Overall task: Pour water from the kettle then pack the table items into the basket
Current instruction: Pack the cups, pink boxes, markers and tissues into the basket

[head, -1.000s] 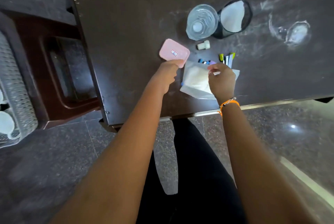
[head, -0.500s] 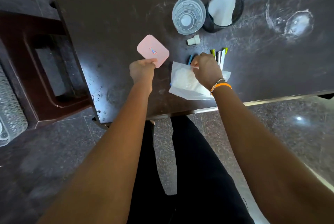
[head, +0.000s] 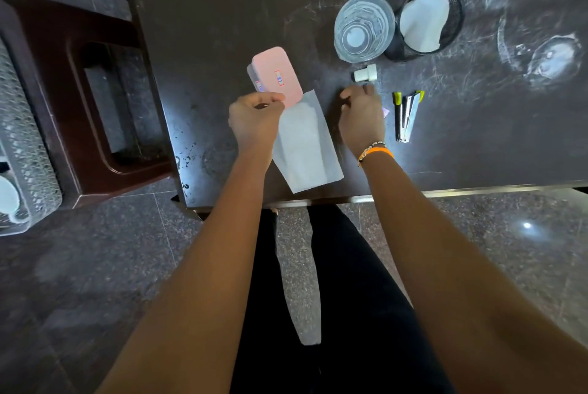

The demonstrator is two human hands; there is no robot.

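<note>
At the table's near edge, our left hand [head: 254, 118] pinches the pink rectangular plastic box [head: 277, 77], tilted just beyond its knuckles, above the white paper sheet [head: 302, 145]. Our right hand [head: 361, 113] curls over something hidden; whether it grips, we cannot tell. The white mesh basket [head: 22, 139] sits far left.

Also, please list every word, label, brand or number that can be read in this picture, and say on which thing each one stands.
No text can be read here.
Pink box, held by the left hand: two small red-edged stickers, one on the lid and one on the side, print too blurred to read.
Stapler, white cap, glass, white paper bag: no visible lettering.
</note>
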